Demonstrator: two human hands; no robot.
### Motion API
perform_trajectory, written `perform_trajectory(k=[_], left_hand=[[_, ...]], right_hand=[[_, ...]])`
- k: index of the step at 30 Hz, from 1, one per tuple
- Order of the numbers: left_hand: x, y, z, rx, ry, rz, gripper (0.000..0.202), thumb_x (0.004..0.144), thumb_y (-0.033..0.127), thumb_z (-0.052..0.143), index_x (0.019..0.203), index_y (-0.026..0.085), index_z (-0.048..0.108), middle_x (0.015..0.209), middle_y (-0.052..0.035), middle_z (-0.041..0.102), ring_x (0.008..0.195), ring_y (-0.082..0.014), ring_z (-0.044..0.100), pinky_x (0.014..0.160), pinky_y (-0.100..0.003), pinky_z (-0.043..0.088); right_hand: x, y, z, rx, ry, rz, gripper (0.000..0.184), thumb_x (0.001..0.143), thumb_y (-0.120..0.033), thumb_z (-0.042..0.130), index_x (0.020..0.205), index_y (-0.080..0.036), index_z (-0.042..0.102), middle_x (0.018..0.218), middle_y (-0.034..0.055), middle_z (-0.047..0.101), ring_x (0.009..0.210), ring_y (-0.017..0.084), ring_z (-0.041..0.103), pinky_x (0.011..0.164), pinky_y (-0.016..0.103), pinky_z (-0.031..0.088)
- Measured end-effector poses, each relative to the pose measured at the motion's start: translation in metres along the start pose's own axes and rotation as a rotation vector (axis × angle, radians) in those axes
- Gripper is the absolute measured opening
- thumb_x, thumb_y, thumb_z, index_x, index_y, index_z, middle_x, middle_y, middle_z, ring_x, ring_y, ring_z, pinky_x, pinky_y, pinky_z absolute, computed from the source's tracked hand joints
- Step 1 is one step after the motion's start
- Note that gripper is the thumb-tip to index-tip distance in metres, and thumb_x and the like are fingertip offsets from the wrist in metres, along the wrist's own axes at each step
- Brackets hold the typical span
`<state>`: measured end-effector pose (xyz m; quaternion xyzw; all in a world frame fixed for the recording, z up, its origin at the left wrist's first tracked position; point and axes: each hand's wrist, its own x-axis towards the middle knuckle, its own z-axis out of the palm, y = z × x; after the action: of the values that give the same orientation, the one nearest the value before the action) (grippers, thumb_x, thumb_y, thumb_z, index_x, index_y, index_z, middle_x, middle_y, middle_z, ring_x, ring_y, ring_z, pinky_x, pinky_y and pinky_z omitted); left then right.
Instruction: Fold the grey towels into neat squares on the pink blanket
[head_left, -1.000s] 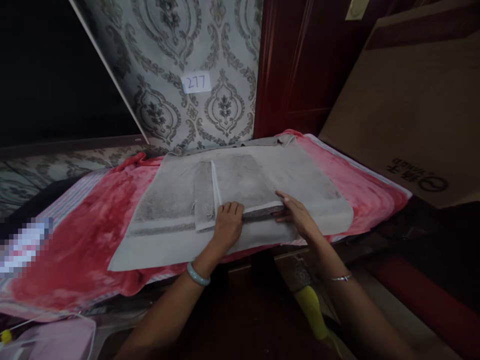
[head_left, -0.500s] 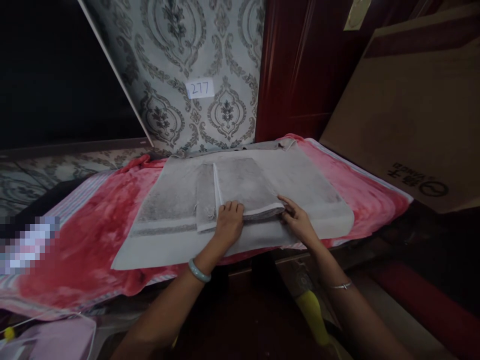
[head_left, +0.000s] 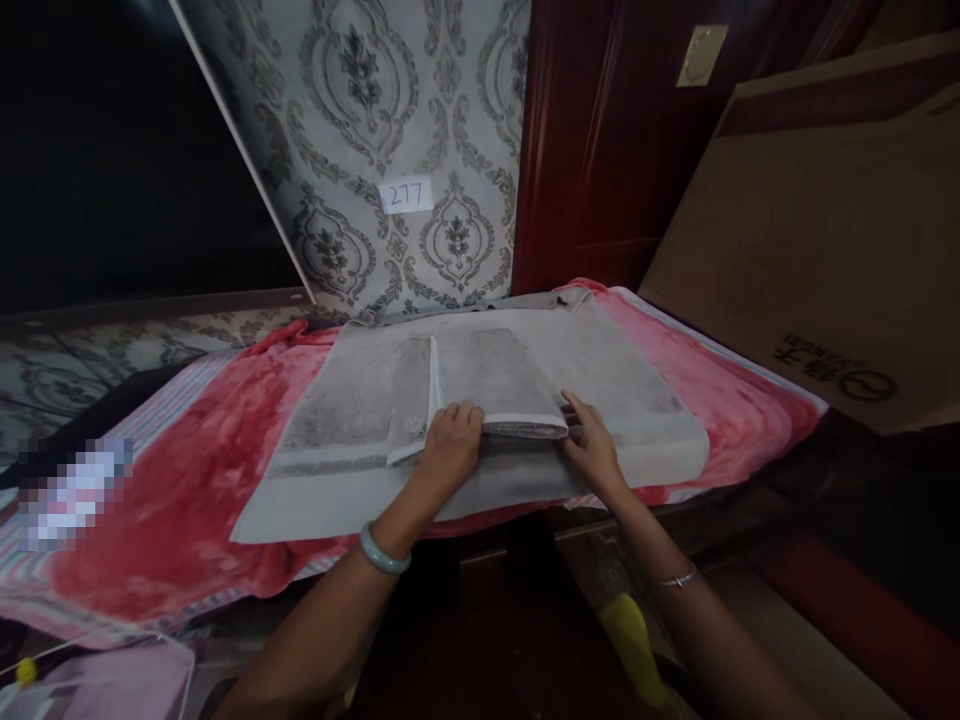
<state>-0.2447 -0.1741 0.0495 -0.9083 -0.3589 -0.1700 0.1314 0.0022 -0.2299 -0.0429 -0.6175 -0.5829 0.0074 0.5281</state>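
A folded grey towel (head_left: pixel 495 365), several layers thick with a white edge, lies on a wider light grey cloth (head_left: pixel 622 375). My left hand (head_left: pixel 452 440) is closed over the near left corner of the folded stack, fingers curled on top. At the near right corner, my right hand (head_left: pixel 592 445) has the stack's edge between thumb and fingers, the fingers partly bent. The near edge between my hands sits slightly raised and shows the layers. A looser grey flap (head_left: pixel 409 400) extends left of the stack. My left thumb is hidden.
Under the cloth is a red and pink plush blanket (head_left: pixel 180 480) with a striped border. A dark screen (head_left: pixel 135 160) stands at the left. A large cardboard box (head_left: pixel 817 240) leans at the right by a dark red door (head_left: pixel 592 150). A paper label (head_left: pixel 406 194) is on the wall.
My left hand has shifted slightly left and toward me with the towel's near edge. My right hand has changed its hold at the right corner. The view has tilted up a little.
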Motion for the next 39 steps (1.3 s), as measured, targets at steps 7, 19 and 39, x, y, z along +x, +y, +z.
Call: perform_trajectory(k=[7, 19, 39], left_hand=[[-0.035, 0.018, -0.014, 0.003, 0.065, 0.137, 0.020, 0.092, 0.004, 0.049, 0.100, 0.015, 0.064, 0.092, -0.0087, 0.063, 0.087, -0.0248, 0.058, 0.077, -0.039, 0.049], [-0.067, 0.012, -0.006, -0.206, 0.004, 0.246, 0.019, 0.091, 0.017, 0.062, 0.111, 0.015, 0.062, 0.106, -0.0110, 0.067, 0.098, -0.0268, 0.060, 0.084, -0.043, 0.053], [-0.119, -0.102, -0.006, -0.274, -0.127, 0.116, 0.099, 0.063, -0.002, 0.051, 0.158, 0.019, 0.036, 0.169, -0.0145, 0.026, 0.155, -0.0308, 0.026, 0.123, -0.054, 0.034]], right_hand=[[-0.002, -0.009, -0.009, -0.094, -0.040, -0.357, 0.056, 0.095, -0.044, 0.054, 0.148, -0.029, 0.052, 0.143, 0.0116, 0.057, 0.132, 0.032, 0.052, 0.111, 0.054, 0.044], [-0.045, -0.013, -0.023, -0.032, -0.237, -0.463, 0.073, 0.072, -0.006, 0.052, 0.141, -0.029, 0.059, 0.144, 0.0054, 0.060, 0.137, 0.029, 0.049, 0.109, 0.051, 0.045], [-0.001, -0.040, -0.037, 0.079, -0.232, -0.382, 0.031, 0.093, -0.040, 0.061, 0.120, -0.030, 0.074, 0.121, 0.0070, 0.074, 0.120, 0.031, 0.063, 0.106, 0.054, 0.047]])
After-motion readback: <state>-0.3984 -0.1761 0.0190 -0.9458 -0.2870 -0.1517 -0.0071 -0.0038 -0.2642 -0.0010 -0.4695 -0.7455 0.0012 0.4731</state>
